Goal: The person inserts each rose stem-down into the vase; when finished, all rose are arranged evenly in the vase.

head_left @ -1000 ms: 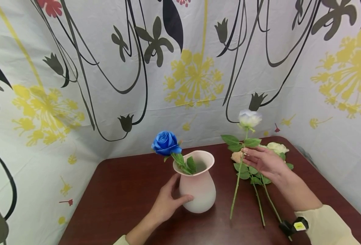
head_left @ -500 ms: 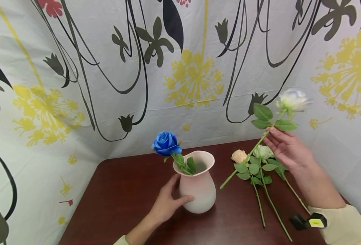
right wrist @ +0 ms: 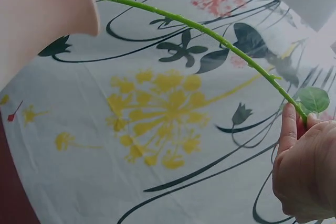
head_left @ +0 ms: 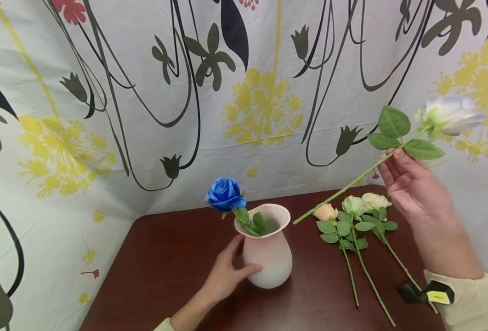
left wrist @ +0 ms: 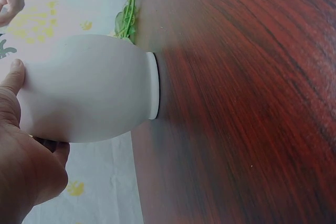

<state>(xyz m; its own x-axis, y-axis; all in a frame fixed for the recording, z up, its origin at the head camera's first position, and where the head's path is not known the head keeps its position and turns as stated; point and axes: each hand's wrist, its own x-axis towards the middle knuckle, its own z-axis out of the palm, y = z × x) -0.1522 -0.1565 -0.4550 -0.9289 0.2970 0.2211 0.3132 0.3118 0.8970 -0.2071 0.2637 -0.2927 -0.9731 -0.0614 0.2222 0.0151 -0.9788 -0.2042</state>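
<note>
A pale pinkish-white vase (head_left: 267,264) stands upright on the table, with a blue rose (head_left: 225,193) leaning from the left side of its mouth. My left hand (head_left: 224,275) grips the vase's lower left side, thumb in front and fingers behind; the left wrist view also shows this hold on the vase (left wrist: 89,90). Held up at the right, a white rose (head_left: 451,117) is pinched by its stem just below the leaves in my right hand (head_left: 419,195). Its long stem (right wrist: 226,43) slants down to the left, the cut end close to the vase's rim.
Several more roses lie at the table's right: a peach rose (head_left: 326,212), a green-white rose (head_left: 354,205) and a cream rose (head_left: 375,201), stems toward the front. A patterned cloth (head_left: 211,115) hangs behind the dark red wooden table (head_left: 178,257).
My right hand has moved right and up with the white rose, tilting it so the bloom points right and the stem end nears the vase mouth. The left hand and vase stay put.
</note>
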